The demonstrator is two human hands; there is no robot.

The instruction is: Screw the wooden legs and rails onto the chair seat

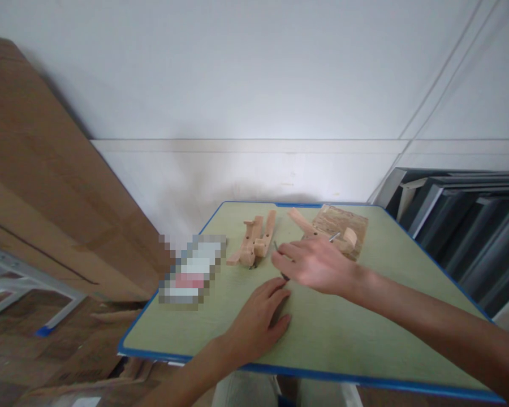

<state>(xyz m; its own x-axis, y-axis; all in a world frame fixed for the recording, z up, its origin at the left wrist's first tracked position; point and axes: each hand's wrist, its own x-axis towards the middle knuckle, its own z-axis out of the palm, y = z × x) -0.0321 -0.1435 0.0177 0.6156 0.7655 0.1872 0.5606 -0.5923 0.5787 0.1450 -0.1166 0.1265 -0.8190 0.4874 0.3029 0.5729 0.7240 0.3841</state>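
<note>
My right hand (311, 263) is over the middle of the table, its fingers closed round something thin and mostly hidden; a short grey tip shows above the fingers. My left hand (263, 319) rests on the tabletop with its fingers stretched and the thumb apart. Its fingertips meet a small dark thing (285, 276) just under my right fingers; its kind is too small to tell. Left of my right hand sits a group of joined wooden pieces (254, 240) with dark holes. Behind that hand, a longer wooden piece (302, 221) slants back, partly hidden.
A chipboard square (343, 217) lies at the back right, with a curved wooden piece (350, 236) and a thin metal rod (334, 237) by it. A pixelated flat item (195, 271) is at the left of the blue-edged table (365, 345). Cardboard (46, 169) leans left; dark panels (458, 220) stand right.
</note>
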